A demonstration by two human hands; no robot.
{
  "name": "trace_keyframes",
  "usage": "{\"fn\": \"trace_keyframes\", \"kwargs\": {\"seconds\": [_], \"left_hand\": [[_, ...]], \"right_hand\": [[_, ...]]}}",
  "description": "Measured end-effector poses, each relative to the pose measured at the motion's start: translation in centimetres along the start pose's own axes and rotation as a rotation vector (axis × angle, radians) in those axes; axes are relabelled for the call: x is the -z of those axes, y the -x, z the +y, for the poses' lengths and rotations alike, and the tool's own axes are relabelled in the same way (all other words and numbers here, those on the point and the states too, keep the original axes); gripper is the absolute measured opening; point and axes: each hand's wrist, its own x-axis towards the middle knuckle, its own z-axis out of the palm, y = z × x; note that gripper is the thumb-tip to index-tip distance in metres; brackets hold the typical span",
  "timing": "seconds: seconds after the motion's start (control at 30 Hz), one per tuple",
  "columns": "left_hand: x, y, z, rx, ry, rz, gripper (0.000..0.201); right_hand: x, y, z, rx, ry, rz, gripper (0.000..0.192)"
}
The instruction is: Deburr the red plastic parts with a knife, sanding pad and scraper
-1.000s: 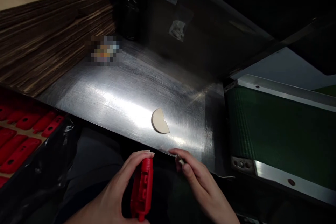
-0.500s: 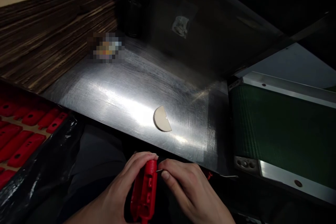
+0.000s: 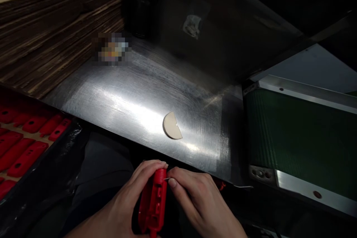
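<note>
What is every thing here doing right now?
Red plastic part: held upright in left hand.
Small metal pin: pinched by right hand, touching the part's top.
Beige half-disc: lying flat on metal table.
Red parts: lying in tray.

Table (image 3: 117, 96): brushed metal, glossy, finely scratched. Held part (image 3: 152, 204): red moulded plastic, smooth, semi-gloss, as were the tray parts (image 3: 22, 152). Half-disc (image 3: 171, 126): matt beige. Belt (image 3: 301, 145): green, ribbed, matt. Stack (image 3: 50, 41): rough corrugated cardboard edges.
</note>
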Motion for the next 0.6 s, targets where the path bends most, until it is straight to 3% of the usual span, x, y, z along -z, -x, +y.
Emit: {"fn": "trace_keyframes", "kwargs": {"seconds": [0.3, 0.6], "left_hand": [[0.28, -0.10, 0.13, 0.007, -0.067, -0.015, 0.119], [0.89, -0.34, -0.23, -0.054, -0.137, -0.083, 0.126]], "right_hand": [[-0.42, 0.28, -0.01, 0.012, 0.076, 0.031, 0.030], [-0.25, 0.76, -0.50, -0.017, 0.092, -0.036, 0.030]]}}
